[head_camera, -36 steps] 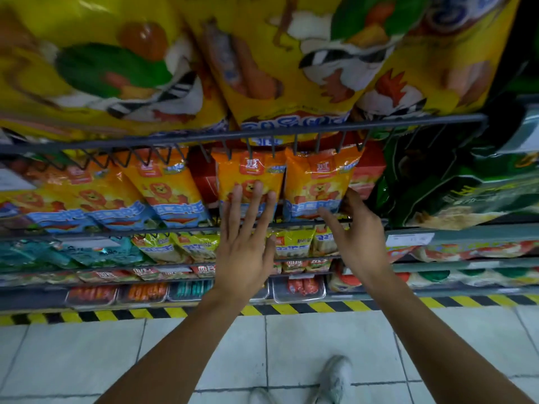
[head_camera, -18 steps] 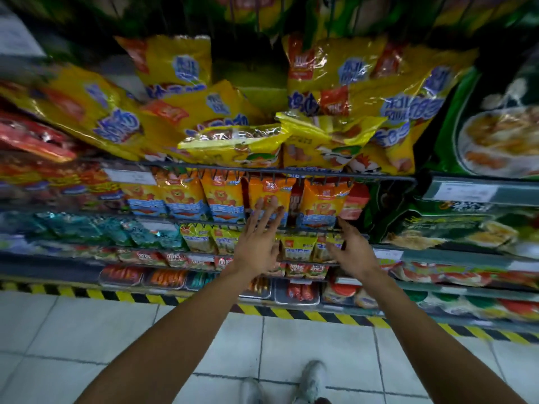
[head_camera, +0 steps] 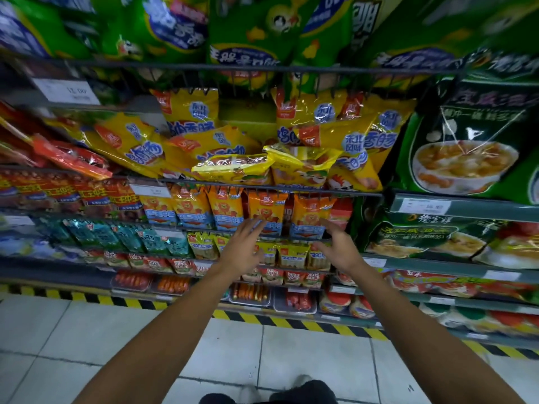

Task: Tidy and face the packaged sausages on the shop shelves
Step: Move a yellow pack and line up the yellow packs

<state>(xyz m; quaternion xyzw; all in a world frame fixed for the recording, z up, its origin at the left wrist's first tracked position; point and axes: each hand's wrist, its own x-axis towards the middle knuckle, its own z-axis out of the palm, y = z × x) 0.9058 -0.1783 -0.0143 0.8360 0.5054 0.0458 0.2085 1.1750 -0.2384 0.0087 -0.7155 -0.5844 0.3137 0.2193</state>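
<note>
Sausage packs (head_camera: 267, 212), orange, hang in a row at the shelf's (head_camera: 291, 192) front edge. Left hand (head_camera: 243, 249), fingers spread and holding nothing, reaches just in front of one; right hand (head_camera: 339, 249), loosely curved, empty, beside the next. Yellow bags (head_camera: 233, 167) slump above.

The big green glossy bags (head_camera: 250, 33) on the top shelf are smeared with blur and cut off by the upper edge. Print on the white paper price label (head_camera: 67, 91) is unreadable. The left hand (head_camera: 243, 250) covers part of a small yellow-green sausage packet (head_camera: 264, 252).
</note>
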